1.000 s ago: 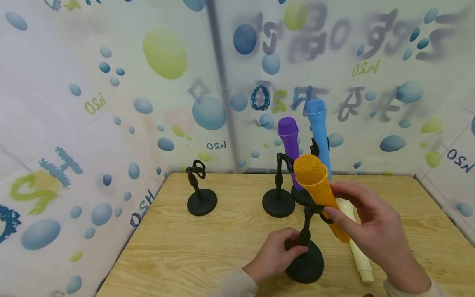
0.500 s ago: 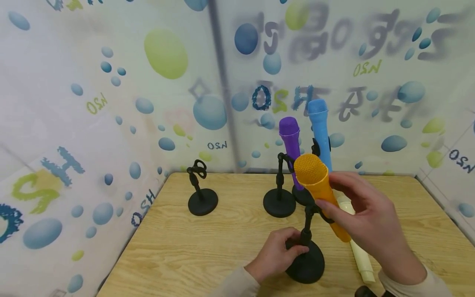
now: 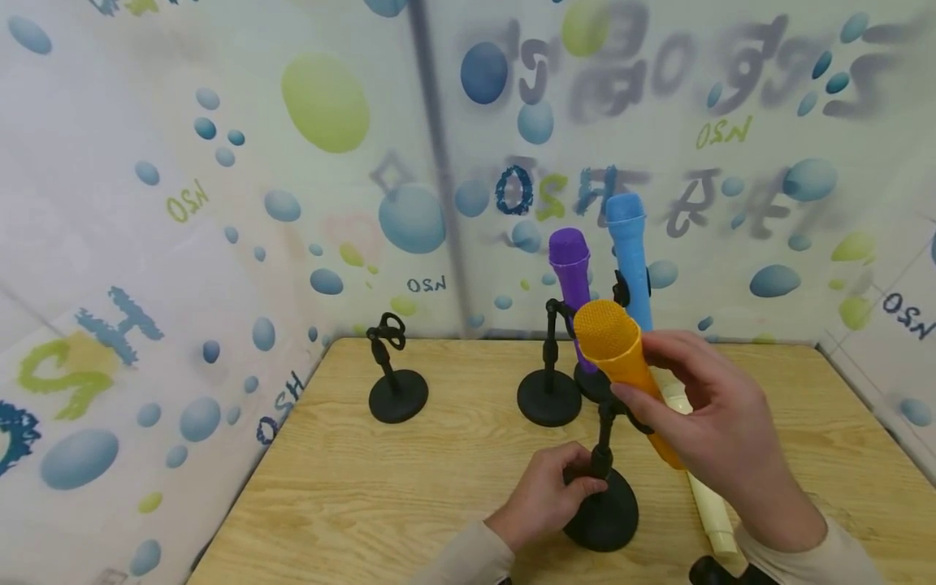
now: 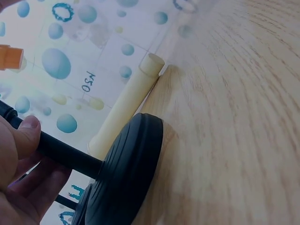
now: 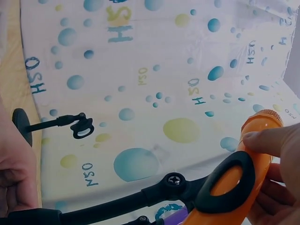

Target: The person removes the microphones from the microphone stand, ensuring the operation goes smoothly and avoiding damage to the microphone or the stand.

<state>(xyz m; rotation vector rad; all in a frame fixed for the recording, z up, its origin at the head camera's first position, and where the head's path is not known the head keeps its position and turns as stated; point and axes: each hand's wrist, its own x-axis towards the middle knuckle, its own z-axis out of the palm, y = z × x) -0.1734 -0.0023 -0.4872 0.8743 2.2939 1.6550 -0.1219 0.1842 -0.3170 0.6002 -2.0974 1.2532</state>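
Observation:
My right hand grips an orange toy microphone just below its head. In the right wrist view the black clip ring of a stand goes round the orange microphone's body. My left hand pinches the post of that black stand low down, above its round base on the table. The left wrist view shows thumb and fingers around the post. A cream microphone lies on the table, partly hidden behind my right hand.
Behind stand a purple microphone and a blue microphone, both tilted upright. A black stand with a bare clip is at the back left, another black stand at the middle. Patterned walls bound the wooden table.
My right hand has moved slightly up and left along the orange microphone toward its head, and its thumb has left the clip. The left hand stays on the post.

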